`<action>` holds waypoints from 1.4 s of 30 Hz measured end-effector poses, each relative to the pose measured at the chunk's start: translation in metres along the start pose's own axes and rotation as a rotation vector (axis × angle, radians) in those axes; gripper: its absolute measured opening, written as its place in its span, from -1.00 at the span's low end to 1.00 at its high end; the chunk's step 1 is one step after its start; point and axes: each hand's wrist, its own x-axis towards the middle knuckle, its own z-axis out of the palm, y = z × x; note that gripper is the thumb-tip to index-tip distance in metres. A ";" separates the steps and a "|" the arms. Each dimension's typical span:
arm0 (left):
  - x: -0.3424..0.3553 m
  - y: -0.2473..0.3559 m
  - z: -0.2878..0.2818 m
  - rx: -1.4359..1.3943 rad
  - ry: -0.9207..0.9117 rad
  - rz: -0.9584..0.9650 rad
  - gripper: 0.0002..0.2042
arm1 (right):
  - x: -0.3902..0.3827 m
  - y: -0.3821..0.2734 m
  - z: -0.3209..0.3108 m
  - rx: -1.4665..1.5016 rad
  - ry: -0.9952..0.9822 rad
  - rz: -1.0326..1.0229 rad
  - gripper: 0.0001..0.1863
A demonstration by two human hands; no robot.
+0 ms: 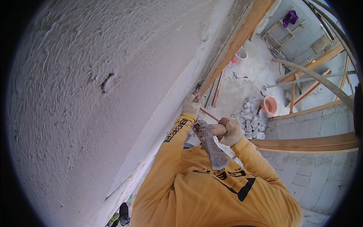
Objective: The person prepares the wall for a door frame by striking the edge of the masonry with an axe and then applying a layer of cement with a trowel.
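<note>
My left hand (191,103), in a pale glove, has its fingers curled at the lower end of a long timber board (241,39) beside the rough plastered wall (64,106). My right hand (231,132), also gloved, is closed round the short wooden handle (216,129) of an axe-like tool. Its dusty metal head (212,151) hangs in front of my yellow shirt, blade downward. Just beyond both hands, a thin strip of wood (210,113) runs slantwise.
Far below lie a pile of broken pale rubble (250,119), a pink bucket (269,106), a pale bucket (241,53) and a hammer (241,76). Crossed timbers and poles (310,75) stand at the right against block walls (310,178). A horizontal plank (306,143) crosses below them.
</note>
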 end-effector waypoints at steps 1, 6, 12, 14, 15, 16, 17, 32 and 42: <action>0.005 -0.001 0.003 0.091 -0.025 0.026 -0.77 | 0.009 0.009 0.004 -0.098 -0.049 0.024 -0.79; 0.014 -0.124 0.032 -1.076 -0.063 -0.404 -0.78 | 0.043 0.010 0.015 -0.297 -0.195 0.171 -0.80; 0.008 -0.031 0.020 -0.118 -0.073 -0.048 -0.78 | 0.009 -0.011 -0.013 -0.024 -0.003 0.031 -0.78; 0.010 -0.012 0.013 -0.293 -0.006 -0.118 -0.77 | 0.015 0.012 0.005 -0.085 -0.033 0.039 -0.77; 0.017 -0.024 0.010 -0.370 0.049 -0.111 -0.77 | 0.026 0.016 0.009 -0.117 -0.053 0.015 -0.77; 0.020 -0.038 0.007 -0.444 0.104 -0.107 -0.76 | 0.039 0.009 0.009 -0.257 -0.148 0.180 -0.77; 0.018 -0.051 0.003 -0.625 0.130 -0.256 -0.76 | 0.042 0.009 0.011 -0.274 -0.161 0.172 -0.78; 0.007 -0.054 0.018 -0.838 0.146 -0.390 -0.70 | 0.031 0.033 0.009 -0.309 -0.258 0.311 -0.69; -0.092 -0.080 0.010 -1.281 0.720 -1.103 -0.67 | -0.049 0.031 0.008 -0.227 -0.387 0.520 -0.56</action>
